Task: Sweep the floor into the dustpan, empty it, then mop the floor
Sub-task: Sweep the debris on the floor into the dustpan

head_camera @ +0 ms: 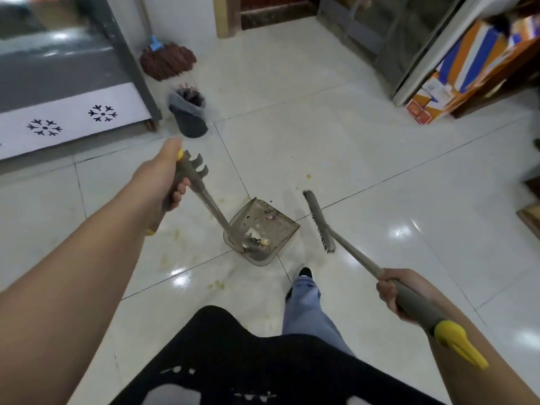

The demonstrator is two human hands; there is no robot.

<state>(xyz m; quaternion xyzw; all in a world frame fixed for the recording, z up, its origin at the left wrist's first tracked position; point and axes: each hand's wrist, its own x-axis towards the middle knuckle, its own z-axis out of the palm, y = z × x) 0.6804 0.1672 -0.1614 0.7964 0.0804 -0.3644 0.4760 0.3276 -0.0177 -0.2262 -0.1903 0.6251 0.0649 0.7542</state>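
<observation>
I am looking down on a glossy floor of large white tiles [365, 147], crossed by thin dark grout lines and dotted with yellowish stains near the middle. Against the far wall leans a reddish-brown string mop [168, 61] with a blue collar, and just in front of it stands a small dark grey bin [188, 115] lined with a pale bag. Orange, blue and white cardboard boxes [455, 74] fill a shelf on the right.

My left hand [166, 176] is curled around the grey handle of the translucent grey plastic dustpan [263, 229], which sits on the floor holding scraps and crumbs. My right hand [394, 290] grips the grey, yellow-tipped handle of the long-handled grey broom [320, 222], whose narrow bristle head stands just beside the dustpan's open edge, apart from it.
</observation>
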